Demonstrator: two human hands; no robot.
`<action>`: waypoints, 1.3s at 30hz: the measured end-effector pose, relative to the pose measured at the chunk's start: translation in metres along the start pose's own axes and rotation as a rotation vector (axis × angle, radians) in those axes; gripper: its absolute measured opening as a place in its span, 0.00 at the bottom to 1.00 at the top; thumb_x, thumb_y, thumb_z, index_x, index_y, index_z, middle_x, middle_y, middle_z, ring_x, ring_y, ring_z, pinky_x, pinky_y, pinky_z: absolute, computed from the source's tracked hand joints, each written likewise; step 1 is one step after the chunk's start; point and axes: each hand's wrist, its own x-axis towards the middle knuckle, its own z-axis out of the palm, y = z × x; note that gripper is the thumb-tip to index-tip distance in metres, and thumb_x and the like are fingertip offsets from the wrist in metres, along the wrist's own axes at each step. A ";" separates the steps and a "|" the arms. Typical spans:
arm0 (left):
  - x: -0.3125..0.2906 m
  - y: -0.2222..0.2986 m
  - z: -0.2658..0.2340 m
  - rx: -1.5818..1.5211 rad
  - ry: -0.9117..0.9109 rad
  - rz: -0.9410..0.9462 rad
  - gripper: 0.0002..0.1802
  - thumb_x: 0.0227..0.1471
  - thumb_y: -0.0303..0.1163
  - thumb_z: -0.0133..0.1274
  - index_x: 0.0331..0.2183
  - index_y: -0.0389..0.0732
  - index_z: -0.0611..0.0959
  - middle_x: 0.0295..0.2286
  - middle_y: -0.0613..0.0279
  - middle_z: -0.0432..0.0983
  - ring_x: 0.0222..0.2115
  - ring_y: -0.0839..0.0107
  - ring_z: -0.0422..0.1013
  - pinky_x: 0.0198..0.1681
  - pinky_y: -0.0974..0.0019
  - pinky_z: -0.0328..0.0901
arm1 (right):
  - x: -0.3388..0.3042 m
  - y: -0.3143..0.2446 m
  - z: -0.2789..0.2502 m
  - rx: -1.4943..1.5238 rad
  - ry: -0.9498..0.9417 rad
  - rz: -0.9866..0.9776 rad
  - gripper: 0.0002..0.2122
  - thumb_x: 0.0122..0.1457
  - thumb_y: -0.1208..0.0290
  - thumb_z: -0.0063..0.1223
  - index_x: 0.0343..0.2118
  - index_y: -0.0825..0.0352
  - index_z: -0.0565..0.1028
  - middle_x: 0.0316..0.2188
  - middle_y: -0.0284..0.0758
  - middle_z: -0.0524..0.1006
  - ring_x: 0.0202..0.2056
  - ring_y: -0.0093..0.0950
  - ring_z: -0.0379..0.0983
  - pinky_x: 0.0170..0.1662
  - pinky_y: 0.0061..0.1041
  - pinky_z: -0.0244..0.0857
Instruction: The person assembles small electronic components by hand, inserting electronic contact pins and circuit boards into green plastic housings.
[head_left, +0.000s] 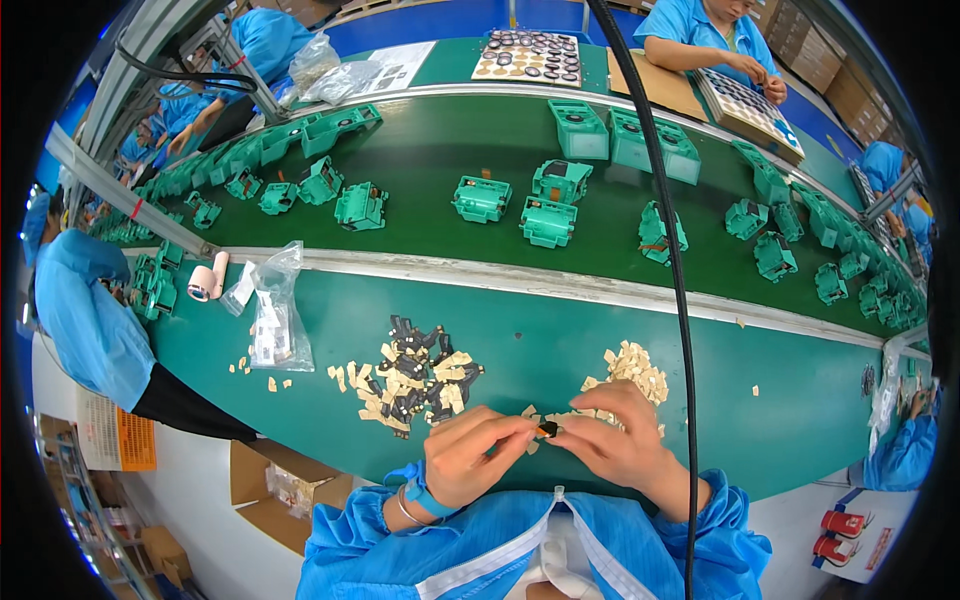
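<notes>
Close in front of my chest, my left hand (472,460) and my right hand (618,435) meet with their fingertips pinched. Between them is a small black part (547,429) with a bit of orange on it, held from both sides. Cream-coloured flat pieces show right behind the fingertips. A mixed pile of black parts and cream pieces (408,378) lies left of and beyond my left hand. Just beyond my right hand is a heap of cream pieces (638,368), partly hidden by its fingers. A blue band (425,492) circles my left wrist.
A clear plastic bag (277,320) and a pink cylindrical object (205,280) lie at the left. Across the table runs a conveyor belt (430,250) carrying green housings (483,199). A black cable (672,250) hangs down right of centre. Co-workers (700,40) sit around the line.
</notes>
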 end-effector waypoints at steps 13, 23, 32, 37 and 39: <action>-0.002 0.003 0.005 -0.662 -0.250 -0.554 0.07 0.55 0.24 0.51 0.34 0.29 0.79 0.25 0.51 0.79 0.23 0.71 0.76 0.26 0.72 0.72 | 0.000 0.011 -0.012 -0.090 -0.080 -0.310 0.12 0.38 0.74 0.61 0.30 0.61 0.79 0.29 0.28 0.74 0.31 0.25 0.67 0.28 0.23 0.61; 0.001 -0.004 0.016 -0.747 -0.323 -0.546 0.10 0.58 0.30 0.48 0.35 0.31 0.77 0.26 0.54 0.79 0.24 0.74 0.76 0.28 0.73 0.72 | -0.010 0.018 -0.017 -0.047 -0.127 -0.237 0.12 0.38 0.76 0.61 0.31 0.57 0.81 0.32 0.26 0.72 0.32 0.25 0.66 0.30 0.24 0.60; -0.008 -0.031 0.054 -0.188 -0.218 -0.440 0.05 0.52 0.24 0.52 0.33 0.35 0.78 0.24 0.57 0.78 0.21 0.75 0.75 0.25 0.73 0.69 | 0.005 0.123 -0.029 -0.054 0.513 0.592 0.42 0.46 0.74 0.64 0.62 0.67 0.50 0.51 0.44 0.65 0.50 0.36 0.63 0.52 0.35 0.58; -0.001 -0.030 0.065 0.181 -0.136 -0.083 0.18 0.41 0.24 0.60 0.39 0.39 0.79 0.43 0.57 0.74 0.34 0.65 0.73 0.34 0.68 0.69 | 0.014 0.193 -0.025 -0.077 0.478 0.794 0.47 0.46 0.74 0.64 0.64 0.66 0.42 0.50 0.45 0.67 0.43 0.33 0.69 0.46 0.29 0.63; 0.000 -0.028 0.062 0.205 -0.111 -0.028 0.21 0.40 0.24 0.61 0.41 0.39 0.79 0.45 0.55 0.72 0.38 0.65 0.73 0.38 0.67 0.69 | 0.026 0.198 -0.024 0.019 0.518 0.726 0.45 0.47 0.77 0.61 0.64 0.66 0.43 0.43 0.43 0.73 0.32 0.25 0.72 0.38 0.22 0.67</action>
